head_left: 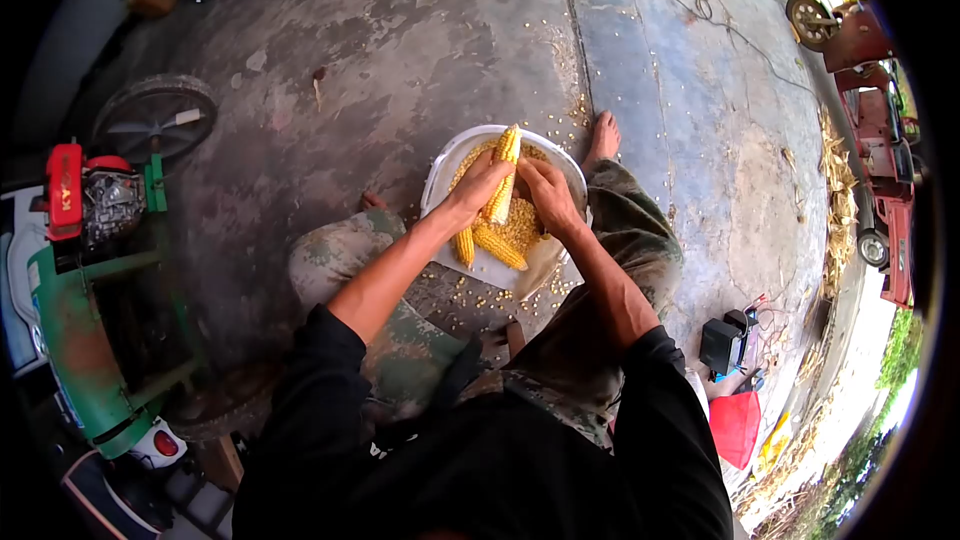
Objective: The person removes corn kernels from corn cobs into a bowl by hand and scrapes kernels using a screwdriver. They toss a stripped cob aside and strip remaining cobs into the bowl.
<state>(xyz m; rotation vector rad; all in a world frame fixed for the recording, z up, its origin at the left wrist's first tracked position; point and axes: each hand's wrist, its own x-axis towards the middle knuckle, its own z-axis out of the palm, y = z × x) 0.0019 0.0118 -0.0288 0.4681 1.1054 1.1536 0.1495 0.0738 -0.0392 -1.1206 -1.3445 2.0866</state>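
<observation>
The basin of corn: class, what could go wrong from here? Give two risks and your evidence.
Kernels could scatter beyond the basin: loose kernels lie on the floor around it.

The raised cob might slip from the left hand and knock kernels out, since it stands steeply over the heap.

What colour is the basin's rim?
The basin has a white rim; the head view shows it best.

- Left forearm [398, 267]: bare, angled inward and forward from the elbow.
- Left hand [480, 185]: fingers curled in a grip.
- Right forearm [612, 285]: bare, converging from the opposite side.
- Right hand [550, 196]: fingers bent, directed toward the left hand; exact fingertip contact indistinct.
- Both hands: close together, centred before the body.
</observation>
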